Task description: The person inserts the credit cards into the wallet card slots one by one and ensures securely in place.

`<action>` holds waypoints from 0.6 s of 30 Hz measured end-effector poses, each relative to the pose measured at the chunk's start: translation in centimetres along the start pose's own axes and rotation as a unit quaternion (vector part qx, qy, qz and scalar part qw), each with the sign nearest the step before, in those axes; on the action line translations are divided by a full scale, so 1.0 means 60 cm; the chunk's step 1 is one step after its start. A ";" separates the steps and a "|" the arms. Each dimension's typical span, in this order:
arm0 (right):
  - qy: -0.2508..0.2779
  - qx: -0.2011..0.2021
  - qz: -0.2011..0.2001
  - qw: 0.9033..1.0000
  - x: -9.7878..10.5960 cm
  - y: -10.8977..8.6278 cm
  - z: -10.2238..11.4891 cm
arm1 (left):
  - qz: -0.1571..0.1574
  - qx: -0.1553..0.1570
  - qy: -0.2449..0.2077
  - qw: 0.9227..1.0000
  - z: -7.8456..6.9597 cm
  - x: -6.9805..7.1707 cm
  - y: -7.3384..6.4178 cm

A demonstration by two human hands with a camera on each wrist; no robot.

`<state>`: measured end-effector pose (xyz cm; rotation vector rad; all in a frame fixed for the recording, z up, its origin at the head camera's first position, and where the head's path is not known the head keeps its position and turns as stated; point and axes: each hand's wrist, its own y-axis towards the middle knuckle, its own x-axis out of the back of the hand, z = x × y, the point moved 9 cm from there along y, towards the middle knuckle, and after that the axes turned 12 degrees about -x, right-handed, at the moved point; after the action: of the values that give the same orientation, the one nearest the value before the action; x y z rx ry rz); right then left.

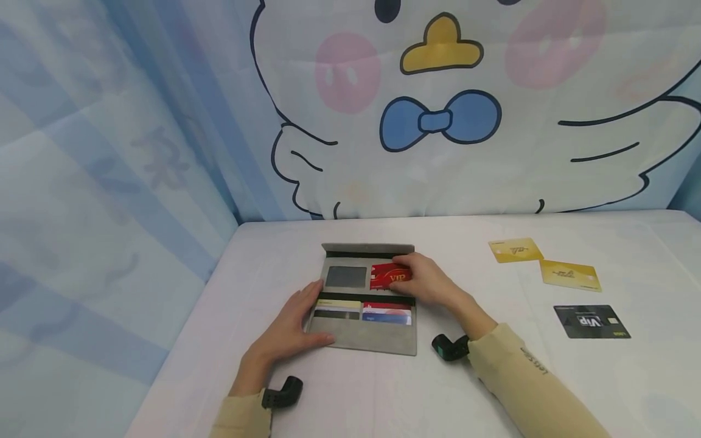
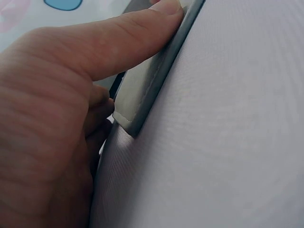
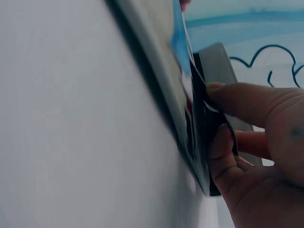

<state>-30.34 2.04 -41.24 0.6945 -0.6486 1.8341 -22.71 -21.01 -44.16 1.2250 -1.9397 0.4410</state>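
A grey long wallet [image 1: 372, 344] lies unfolded on the white table, with a dark window in its upper half and cards tucked in the lower pockets. My left hand [image 1: 290, 322] rests along its left edge, the thumb [image 2: 137, 40] straight on the near border. At the upper right part of the wallet, my right hand [image 1: 429, 281] pinches the right end of a red VIP card [image 1: 386, 275] between thumb and fingers. The right wrist view has that thumb and the fingertips [image 3: 222, 142] at the wallet's side; how deep the card sits is unclear.
To the right on the table [image 1: 493, 389] lie a gold card [image 1: 516, 250], a second gold card [image 1: 571, 275] whose corner is close to the first, and a black VIP card [image 1: 591, 322]. A patterned curtain [image 1: 356, 176] hangs behind the table and another at the left.
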 end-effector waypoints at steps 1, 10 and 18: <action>0.000 0.005 0.001 1.000 -0.003 0.000 0.002 | 0.001 0.001 -0.001 1.000 0.001 0.000 0.000; -0.012 0.013 0.004 1.000 0.000 -0.001 0.001 | 0.004 0.006 0.000 1.000 0.001 0.001 -0.001; 0.036 -0.009 0.035 0.999 0.017 -0.005 -0.019 | 0.007 0.012 -0.002 1.000 0.004 -0.001 -0.001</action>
<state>-30.56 3.57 -41.23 0.5991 -0.6482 1.9063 -22.77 -21.16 -44.35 1.2293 -1.9523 0.4713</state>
